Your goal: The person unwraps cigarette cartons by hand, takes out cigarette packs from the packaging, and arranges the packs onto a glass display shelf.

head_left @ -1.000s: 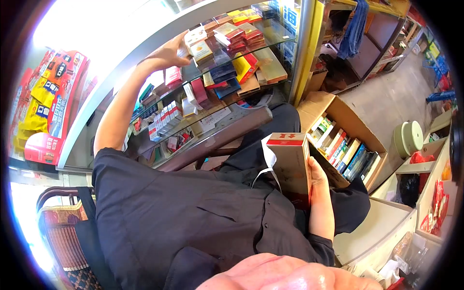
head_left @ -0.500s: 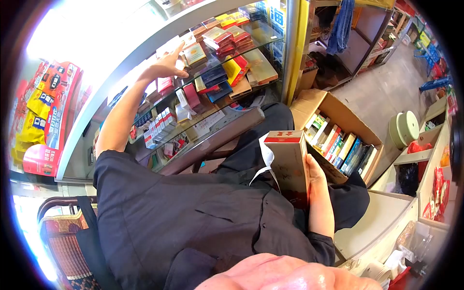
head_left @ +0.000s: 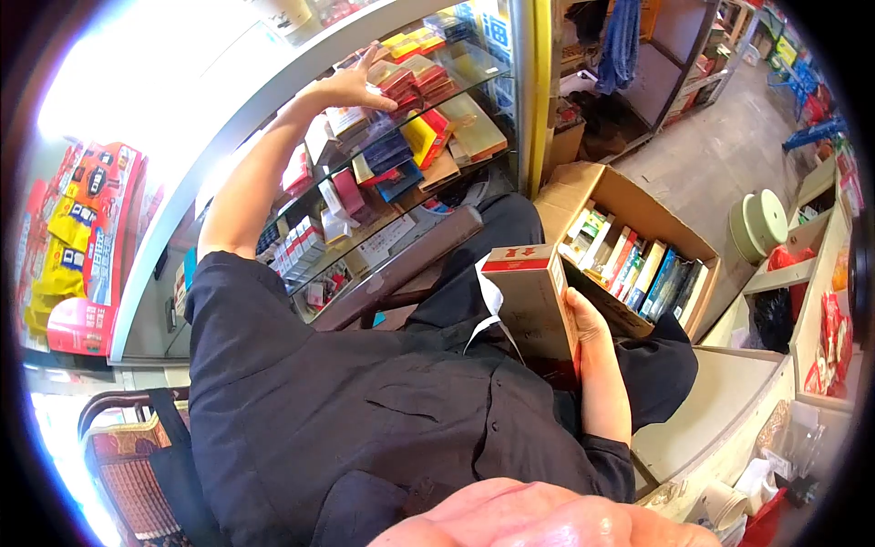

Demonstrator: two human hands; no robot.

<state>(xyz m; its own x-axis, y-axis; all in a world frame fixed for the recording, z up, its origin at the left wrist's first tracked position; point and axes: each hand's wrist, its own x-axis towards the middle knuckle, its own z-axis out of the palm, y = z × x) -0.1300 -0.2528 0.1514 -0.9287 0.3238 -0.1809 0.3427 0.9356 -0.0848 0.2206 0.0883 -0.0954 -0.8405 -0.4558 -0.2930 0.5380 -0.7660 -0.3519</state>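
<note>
My left hand (head_left: 351, 89) reaches into the glass display case, thumb and fingers spread, near a stack of red packs (head_left: 397, 84). No object shows in its grasp. A white-and-tan pack (head_left: 344, 121) lies just below that hand on the same shelf. My right hand (head_left: 591, 328) is wrapped round the side of a tall tan gift box (head_left: 529, 296) with a red top edge, standing on my lap. From the box's left edge hangs a loose white strip (head_left: 490, 296). My right fingers are partly hidden behind the box.
An open cardboard carton (head_left: 570, 196) filled with upright slim boxes stands beyond my right leg. Glass shelves (head_left: 378, 219) hold many small packs. Snack bags (head_left: 77, 237) hang at the left. A pale green round object (head_left: 764, 221) and wooden compartments (head_left: 782, 296) are at the right.
My left hand has moved up and to the right along the shelf, from the tan packs toward the red ones. The gift box stays in my right hand, and the view has shifted slightly.
</note>
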